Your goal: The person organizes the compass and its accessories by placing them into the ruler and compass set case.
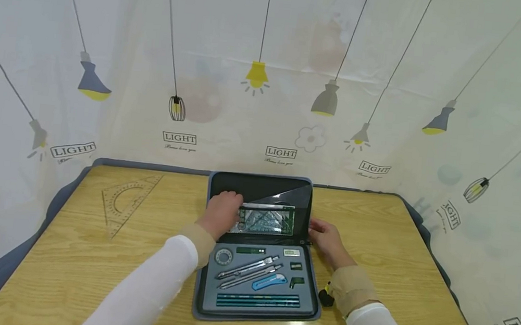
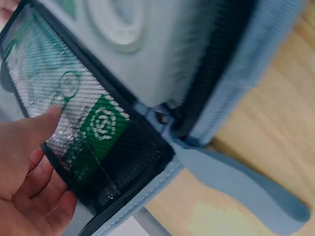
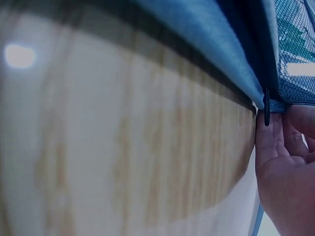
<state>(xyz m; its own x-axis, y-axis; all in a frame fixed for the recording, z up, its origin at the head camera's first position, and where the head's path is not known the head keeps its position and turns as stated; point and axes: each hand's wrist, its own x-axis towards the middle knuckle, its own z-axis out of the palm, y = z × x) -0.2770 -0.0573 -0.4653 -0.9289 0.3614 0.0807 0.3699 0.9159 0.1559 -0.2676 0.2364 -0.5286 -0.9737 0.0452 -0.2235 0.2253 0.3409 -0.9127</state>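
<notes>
A blue-grey zip case (image 1: pixel 255 316) lies unfolded on the table, its lid standing up at the back. Inside the lid is a mesh pocket (image 2: pixel 54 93) with clear and green drawing rulers (image 1: pixel 269 221) in it. My left hand (image 1: pixel 222 214) pinches this pocket's edge, thumb on the mesh and fingers curled beyond the edge. At the lid's lower right side, my right hand (image 1: pixel 326 238) grips the lid edge, thumb in front; part of its grip is hidden. A clear triangular piece (image 1: pixel 292 197) rises above the pocket. A transparent set square (image 1: pixel 127 199) lies on the table's left.
The tray holds compasses (image 1: pixel 250 271), a blue utility knife (image 1: pixel 270 282), several pencils (image 1: pixel 257 301), a white ring (image 1: pixel 223 256), an eraser (image 1: pixel 291 252) and a sharpener (image 1: pixel 295 266). A strap (image 2: pixel 241 182) sticks out from the hinge. A black-and-yellow object (image 1: pixel 326 296) is beside the case.
</notes>
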